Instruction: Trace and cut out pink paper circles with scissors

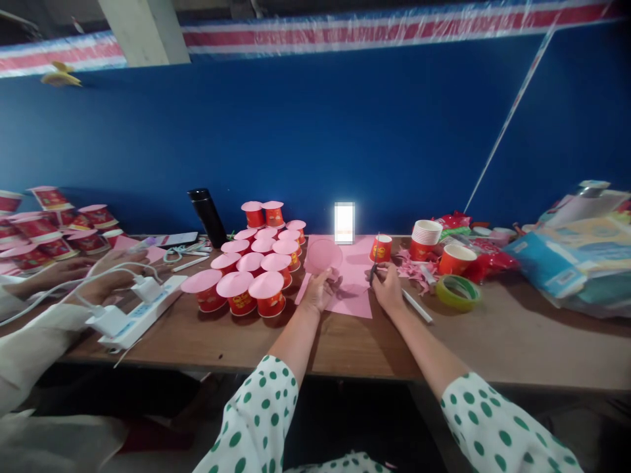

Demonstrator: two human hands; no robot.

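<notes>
Head view | left hand grips pink paper disc; right hand grips scissors; both above table

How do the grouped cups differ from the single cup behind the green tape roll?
The grouped cups each carry a pink paper disc on top; the single cup is uncovered, its white inside showing. The grouped cups stand packed together beside the left hand; the single cup stands apart, behind the tape roll. Both are red and stand on the table.
</notes>
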